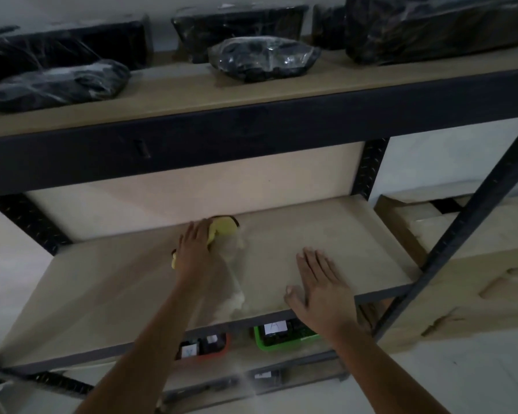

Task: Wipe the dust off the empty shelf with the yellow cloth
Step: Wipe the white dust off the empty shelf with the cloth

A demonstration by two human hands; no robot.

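Observation:
The empty shelf (102,282) is a bare tan board in a dark metal rack, at the middle of the view. My left hand (193,249) reaches to the back of the board and presses on the yellow cloth (223,228), which sticks out beyond my fingers near the back wall; a corner of it also shows by my wrist. My right hand (320,286) lies flat, fingers spread, on the board near its front edge. A pale streak of dust (234,291) runs on the board between my two arms.
The shelf above (251,85) carries several black plastic-wrapped bundles. Below the board stand a green basket (277,339) and an orange bin (213,346) with paper labels. A dark upright post (473,225) slants at the right, with cardboard boxes (467,282) behind it.

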